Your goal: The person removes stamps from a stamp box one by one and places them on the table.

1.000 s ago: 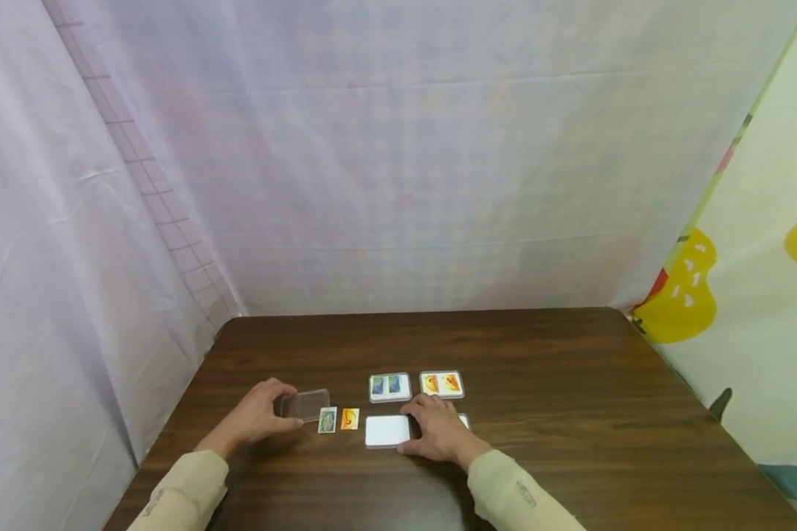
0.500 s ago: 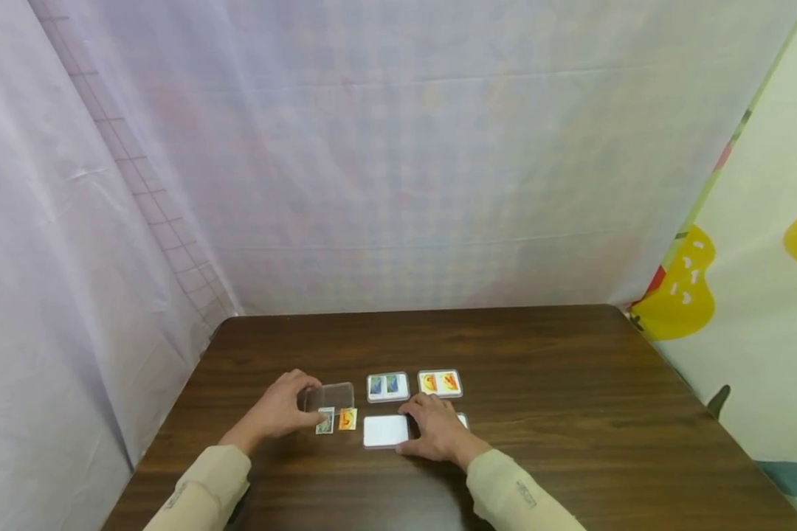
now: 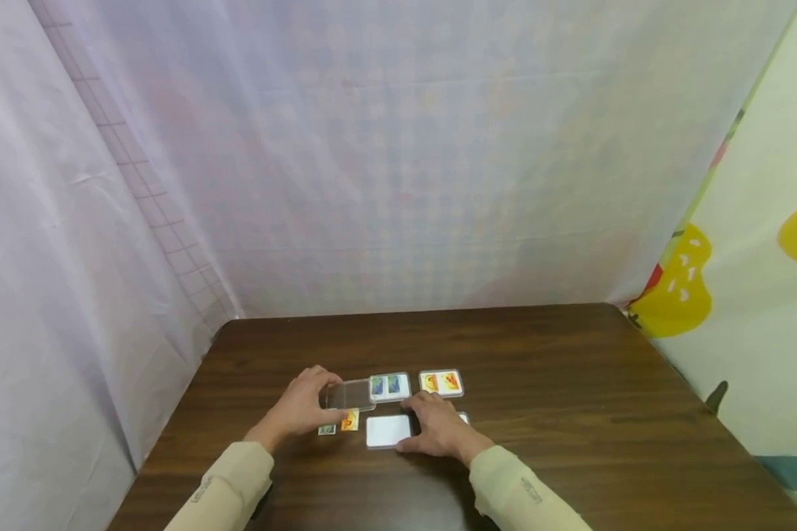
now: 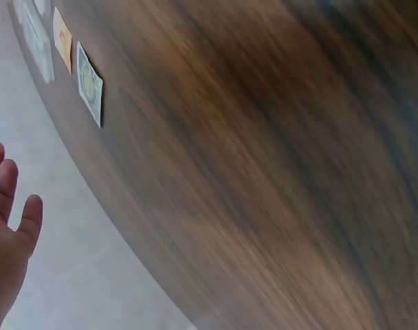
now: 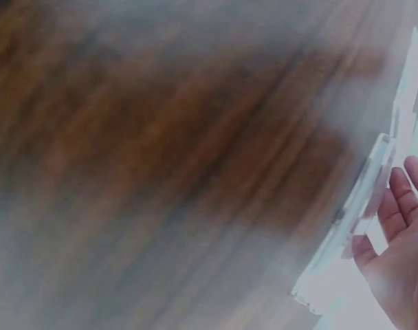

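Observation:
In the head view my left hand (image 3: 297, 404) holds a clear plastic lid (image 3: 352, 394) between thumb and fingers. The lid hangs over the table beside the case with two blue stamps (image 3: 389, 387), its right edge overlapping that case. Under my left thumb lie an orange stamp (image 3: 350, 421) and a green stamp (image 3: 327, 429), both partly hidden. My right hand (image 3: 440, 429) holds the right end of a flat case with a white insert (image 3: 387, 432), thumb at the near edge, fingers at the far one. The right wrist view shows its fingers (image 5: 396, 199) against a clear case edge.
A case with two orange stamps (image 3: 441, 383) lies at the back right of the group. Another case (image 3: 464, 418) is mostly hidden under my right hand. All lie on the dark wooden table (image 3: 558, 413), with curtains (image 3: 398, 147) behind it.
My left hand has moved right and slightly away from me with the clear lid, from left of the stamps to above them. My right hand stays at the white-insert case.

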The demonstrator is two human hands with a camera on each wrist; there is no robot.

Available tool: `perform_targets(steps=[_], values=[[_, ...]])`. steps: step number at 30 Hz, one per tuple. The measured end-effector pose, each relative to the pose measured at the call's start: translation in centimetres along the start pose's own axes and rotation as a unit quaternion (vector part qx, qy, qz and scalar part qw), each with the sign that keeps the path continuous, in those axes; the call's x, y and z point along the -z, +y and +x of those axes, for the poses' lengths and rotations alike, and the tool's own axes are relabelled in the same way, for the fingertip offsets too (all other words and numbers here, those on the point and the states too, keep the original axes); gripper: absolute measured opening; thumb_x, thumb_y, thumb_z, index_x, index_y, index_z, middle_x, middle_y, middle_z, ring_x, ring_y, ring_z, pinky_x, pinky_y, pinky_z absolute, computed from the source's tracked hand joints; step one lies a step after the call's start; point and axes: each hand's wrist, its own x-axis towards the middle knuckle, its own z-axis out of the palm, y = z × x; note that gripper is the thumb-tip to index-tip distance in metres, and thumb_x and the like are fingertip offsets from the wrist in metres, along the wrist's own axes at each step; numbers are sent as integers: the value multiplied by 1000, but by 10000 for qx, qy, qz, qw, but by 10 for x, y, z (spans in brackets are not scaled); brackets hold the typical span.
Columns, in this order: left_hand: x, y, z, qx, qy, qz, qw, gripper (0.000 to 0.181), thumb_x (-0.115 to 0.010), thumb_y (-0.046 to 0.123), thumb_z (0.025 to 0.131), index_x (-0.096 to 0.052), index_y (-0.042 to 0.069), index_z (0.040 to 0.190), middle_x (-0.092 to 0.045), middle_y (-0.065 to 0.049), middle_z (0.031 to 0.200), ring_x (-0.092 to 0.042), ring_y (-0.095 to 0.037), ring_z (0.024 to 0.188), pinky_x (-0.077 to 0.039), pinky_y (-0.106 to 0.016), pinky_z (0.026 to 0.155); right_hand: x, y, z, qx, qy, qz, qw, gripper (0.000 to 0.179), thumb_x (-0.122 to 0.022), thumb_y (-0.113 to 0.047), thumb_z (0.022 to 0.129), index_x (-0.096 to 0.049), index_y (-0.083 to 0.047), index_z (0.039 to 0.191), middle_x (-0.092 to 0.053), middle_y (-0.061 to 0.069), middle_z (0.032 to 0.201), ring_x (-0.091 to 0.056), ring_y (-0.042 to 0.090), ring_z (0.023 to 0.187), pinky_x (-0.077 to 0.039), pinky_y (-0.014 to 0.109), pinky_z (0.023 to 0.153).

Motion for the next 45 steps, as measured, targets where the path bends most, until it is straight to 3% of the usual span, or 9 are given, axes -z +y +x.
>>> perform_targets(steps=[8,17,25,40,45], values=[[-9,12,7,-114,25,-19,9999,53,-84,40,73,-67,9,113,-56,3,98,-50,-18,94,-42,-45,85,8,-2,7,168,504,172,9984,76,-82,-46,75,-57,-2,131,-57,15,127,-52,34,121,-41,52,102],[-23,19,11,-330,96,22,9994,53,-84,39,71,-68,8,110,-57,2,97,-51,-19,93,-41,-44,84,19,-4,12,470,789,187,9956,80,-84,-44,73,-56,1,133,-59,14,122,-53,32,116,-43,49,100],[-34,24,12,-512,-14,264,9983,58,-83,41,72,-67,4,115,-60,-4,103,-53,-23,97,-43,-45,86,19,-5,13,525,643,228,9963,77,-84,-44,73,-57,-2,133,-57,16,125,-52,34,118,-43,50,100],[-41,29,10,-520,-259,519,9970,61,-80,48,74,-66,8,119,-60,0,109,-53,-20,103,-42,-43,94,15,-9,12,368,282,163,9988,72,-83,-39,78,-58,-4,135,-57,11,121,-55,30,110,-47,48,94],[-41,30,9,-515,-346,561,9965,62,-81,49,74,-67,8,118,-60,1,108,-53,-18,101,-42,-41,93,13,-7,11,518,308,63,9982,65,-84,-40,76,-63,-4,126,-59,9,115,-57,27,105,-48,44,91]])
